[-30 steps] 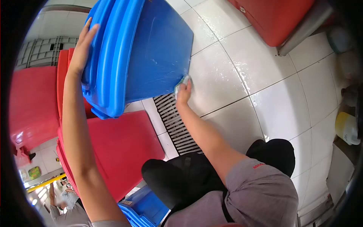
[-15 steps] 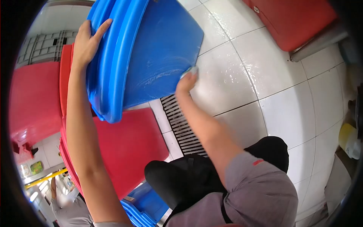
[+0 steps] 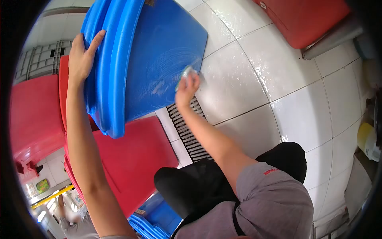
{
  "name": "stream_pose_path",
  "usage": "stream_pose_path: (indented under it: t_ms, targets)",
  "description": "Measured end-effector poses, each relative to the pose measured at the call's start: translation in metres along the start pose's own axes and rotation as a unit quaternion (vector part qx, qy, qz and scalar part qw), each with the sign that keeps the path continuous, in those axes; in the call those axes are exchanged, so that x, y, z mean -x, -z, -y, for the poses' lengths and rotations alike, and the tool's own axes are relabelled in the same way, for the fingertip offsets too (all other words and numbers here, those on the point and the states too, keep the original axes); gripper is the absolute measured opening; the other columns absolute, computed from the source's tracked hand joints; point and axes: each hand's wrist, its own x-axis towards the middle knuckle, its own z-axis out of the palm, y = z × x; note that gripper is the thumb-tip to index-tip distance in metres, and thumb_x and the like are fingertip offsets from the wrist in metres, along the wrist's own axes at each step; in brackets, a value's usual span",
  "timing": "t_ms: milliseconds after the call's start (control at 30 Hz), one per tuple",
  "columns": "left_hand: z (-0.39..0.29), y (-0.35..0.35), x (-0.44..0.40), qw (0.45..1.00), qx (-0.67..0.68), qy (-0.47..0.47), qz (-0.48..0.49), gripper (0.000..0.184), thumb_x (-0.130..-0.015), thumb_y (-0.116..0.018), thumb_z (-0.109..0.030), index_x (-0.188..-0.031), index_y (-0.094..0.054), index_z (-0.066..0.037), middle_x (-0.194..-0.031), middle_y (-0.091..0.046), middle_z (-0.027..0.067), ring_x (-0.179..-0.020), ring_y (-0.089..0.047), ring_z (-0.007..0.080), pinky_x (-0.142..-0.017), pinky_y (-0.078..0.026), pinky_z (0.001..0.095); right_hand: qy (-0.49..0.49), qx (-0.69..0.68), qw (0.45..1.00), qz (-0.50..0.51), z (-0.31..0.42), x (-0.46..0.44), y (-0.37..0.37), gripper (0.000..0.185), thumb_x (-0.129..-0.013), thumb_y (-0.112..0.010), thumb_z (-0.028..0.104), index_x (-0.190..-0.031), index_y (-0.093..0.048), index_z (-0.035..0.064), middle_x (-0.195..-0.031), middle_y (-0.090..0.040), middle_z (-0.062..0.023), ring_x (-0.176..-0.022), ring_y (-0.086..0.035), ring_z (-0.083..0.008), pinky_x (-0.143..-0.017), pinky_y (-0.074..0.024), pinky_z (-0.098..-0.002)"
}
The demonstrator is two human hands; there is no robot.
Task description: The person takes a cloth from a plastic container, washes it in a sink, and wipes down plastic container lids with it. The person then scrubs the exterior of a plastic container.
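Observation:
A large blue plastic bin (image 3: 163,51) lies tilted on the tiled floor, its ribbed rim to the left and whitish, foamy streaks on its side. My left hand (image 3: 82,57) rests on that rim with thumb and fingers spread, gripping its edge. Against the bin's side, close to its lower right corner, my right hand (image 3: 187,89) presses a small whitish-green scrubbing pad (image 3: 187,73). The fingers are curled round the pad, slightly blurred.
Red bins (image 3: 131,155) stand below and left of the blue one. A floor drain grate (image 3: 187,131) runs beside them. Another red container (image 3: 306,20) is at upper right, a yellow-labelled jug (image 3: 368,139) at far right. Another person (image 3: 81,227) shows at lower left.
My right hand with the pad has moved left and inward over the bin's side, where foamy streaks now spread wider. My left hand has shifted a little along the rim.

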Motion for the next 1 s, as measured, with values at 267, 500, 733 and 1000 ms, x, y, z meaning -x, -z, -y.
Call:
stream_pose_path:
  t_ms: [267,500,733,1000]
  targets:
    - [0.002,-0.001,0.000,0.999,-0.007,-0.029,-0.038,0.067,-0.069,-0.051,-0.060,-0.079,-0.048,0.006,-0.087,-0.051,0.0213,-0.080,-0.051,0.0288,-0.073,-0.039,0.0353,-0.006,-0.014,1.000,0.001,-0.041,-0.044,-0.017,0.028,-0.079,-0.046,0.008,-0.106,-0.051,0.0018,-0.113,-0.040,-0.0200,-0.107,-0.037,-0.0346,-0.090,-0.0279,-0.0423]
    - [0.007,0.000,-0.003,0.999,-0.019,-0.025,-0.013,0.069,-0.068,-0.050,-0.062,-0.078,-0.047,0.006,-0.086,-0.052,0.0220,-0.079,-0.051,0.0289,-0.073,-0.039,0.0358,-0.247,-0.075,0.965,0.047,-0.037,-0.053,-0.012,0.026,-0.079,-0.046,0.010,-0.103,-0.052,0.0021,-0.120,-0.038,-0.0181,-0.110,-0.036,-0.0333,-0.092,-0.0263,-0.0423]
    - [0.010,-0.001,-0.001,0.999,-0.023,-0.022,-0.027,0.070,-0.067,-0.050,-0.063,-0.077,-0.047,0.007,-0.083,-0.052,0.0219,-0.077,-0.051,0.0293,-0.072,-0.039,0.0356,-0.109,-0.064,0.992,-0.011,-0.032,-0.036,-0.024,0.031,-0.082,-0.042,0.014,-0.109,-0.048,0.0006,-0.115,-0.040,-0.0191,-0.107,-0.037,-0.0352,-0.089,-0.0304,-0.0416]
    - [0.009,-0.002,0.002,0.999,0.002,-0.026,-0.036,0.069,-0.068,-0.052,-0.061,-0.077,-0.046,0.007,-0.080,-0.051,0.0196,-0.073,-0.050,0.0276,-0.069,-0.039,0.0345,0.133,-0.086,0.977,0.142,0.094,0.060,0.021,0.040,-0.080,-0.043,0.009,-0.119,-0.036,0.0081,-0.126,-0.021,-0.0130,-0.120,-0.019,-0.0289,-0.097,-0.0195,-0.0439]
